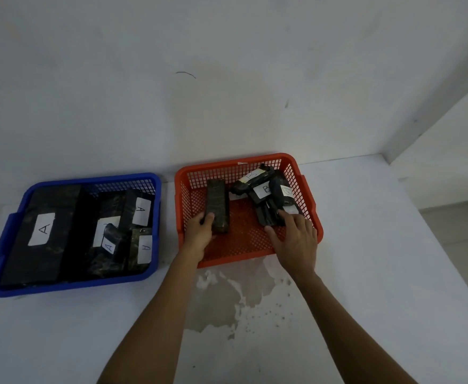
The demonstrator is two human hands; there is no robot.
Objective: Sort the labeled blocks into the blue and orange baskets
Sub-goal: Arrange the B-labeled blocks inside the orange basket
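Note:
The blue basket (pixel 149 274) on the left holds several dark blocks with white labels marked A (pixel 42 229). To its right, the orange basket (pixel 188 173) holds a pile of dark blocks, one labelled B (pixel 263 191). Both my hands are inside the orange basket. My left hand (pixel 199 234) grips the near end of a long dark block (pixel 217 200) with no label showing, lying lengthwise. Over the near end of the pile at the right, my right hand (pixel 293 239) has its fingers spread and its fingertips touch a dark block (pixel 268 214).
The baskets stand side by side on a white table (pixel 365 273) against a white wall. A patch of worn, flaked paint (pixel 235 300) lies just in front of the orange basket. The table's right edge drops off near a wall corner.

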